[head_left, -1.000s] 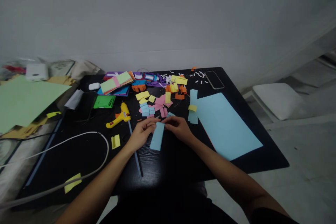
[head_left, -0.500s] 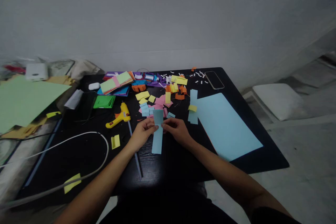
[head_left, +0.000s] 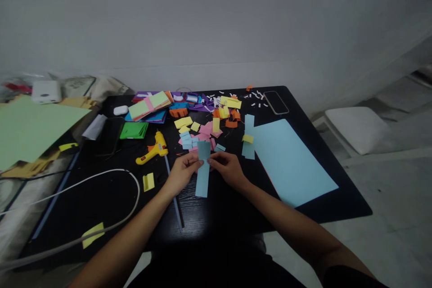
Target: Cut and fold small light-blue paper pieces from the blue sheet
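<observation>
Between my hands a light blue paper strip [head_left: 202, 181] is held lengthwise above the black table, with a bend near its middle. My left hand [head_left: 182, 171] pinches its left edge between thumb and fingers. On the opposite edge, my right hand [head_left: 227, 167] grips it the same way. Small pink paper pieces [head_left: 205, 130] and light blue cut pieces [head_left: 186, 140] lie just beyond the strip. To the right rests a bundle of blue strips [head_left: 249, 149] with a yellow band across it, beside a large light blue sheet [head_left: 293, 162].
A yellow glue gun [head_left: 155, 148] lies left of my hands, with a long glue stick [head_left: 177, 211] reaching toward me. A white cable [head_left: 135, 184] loops across the left side. Stacked coloured papers [head_left: 150, 107], a green bundle [head_left: 134, 130] and a phone [head_left: 276, 102] are farther back.
Almost nothing differs. Both hands keep their hold on the blue strip, and the view has shifted very slightly.
</observation>
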### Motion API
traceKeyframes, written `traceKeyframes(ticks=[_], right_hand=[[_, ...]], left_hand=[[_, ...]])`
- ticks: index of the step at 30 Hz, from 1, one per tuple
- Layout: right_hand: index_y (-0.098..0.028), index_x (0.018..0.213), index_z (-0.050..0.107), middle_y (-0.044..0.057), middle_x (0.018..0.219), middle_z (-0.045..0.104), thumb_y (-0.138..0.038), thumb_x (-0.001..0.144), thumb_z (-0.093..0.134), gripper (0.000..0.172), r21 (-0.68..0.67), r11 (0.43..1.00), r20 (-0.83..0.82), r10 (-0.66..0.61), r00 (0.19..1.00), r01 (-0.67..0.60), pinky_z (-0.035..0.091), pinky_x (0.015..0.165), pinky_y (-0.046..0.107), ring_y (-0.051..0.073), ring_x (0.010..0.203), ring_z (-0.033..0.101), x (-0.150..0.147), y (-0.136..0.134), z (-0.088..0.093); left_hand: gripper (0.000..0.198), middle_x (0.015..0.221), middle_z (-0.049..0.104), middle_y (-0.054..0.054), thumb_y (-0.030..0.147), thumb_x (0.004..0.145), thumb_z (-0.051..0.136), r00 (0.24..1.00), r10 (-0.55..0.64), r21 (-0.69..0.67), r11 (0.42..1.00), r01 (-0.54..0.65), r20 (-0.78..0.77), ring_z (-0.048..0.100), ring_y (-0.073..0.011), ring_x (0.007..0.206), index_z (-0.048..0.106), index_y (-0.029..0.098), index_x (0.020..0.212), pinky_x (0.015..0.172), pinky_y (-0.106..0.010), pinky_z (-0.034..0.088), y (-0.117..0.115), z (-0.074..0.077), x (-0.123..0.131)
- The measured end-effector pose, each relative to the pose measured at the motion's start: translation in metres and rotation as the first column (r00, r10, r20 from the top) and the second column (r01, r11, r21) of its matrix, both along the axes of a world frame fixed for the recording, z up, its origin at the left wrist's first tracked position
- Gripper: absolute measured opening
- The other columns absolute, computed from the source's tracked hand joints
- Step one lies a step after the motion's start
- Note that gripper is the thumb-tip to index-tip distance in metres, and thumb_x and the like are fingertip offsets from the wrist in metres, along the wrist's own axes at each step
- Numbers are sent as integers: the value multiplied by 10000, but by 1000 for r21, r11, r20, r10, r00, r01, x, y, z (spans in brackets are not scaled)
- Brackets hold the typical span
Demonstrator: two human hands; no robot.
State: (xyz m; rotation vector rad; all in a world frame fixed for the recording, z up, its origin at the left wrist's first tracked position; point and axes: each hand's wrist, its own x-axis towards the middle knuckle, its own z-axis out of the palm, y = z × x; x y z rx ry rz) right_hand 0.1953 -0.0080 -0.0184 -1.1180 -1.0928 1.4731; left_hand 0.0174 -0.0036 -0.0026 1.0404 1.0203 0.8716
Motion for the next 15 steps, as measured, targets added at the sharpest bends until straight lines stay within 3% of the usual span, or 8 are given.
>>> traceKeyframes(ticks=[15], right_hand=[[-195,800,699,1,768,704,-358,756,786,190,58,998,100,26,995,-31,538,747,323,180,727,650,1,2,-8]], left_hand=[[239,621,697,-7,362,716,821,991,103,60,993,-98,-87,599,-128,543,749,149,793,551,-235,472,-3,0,6]])
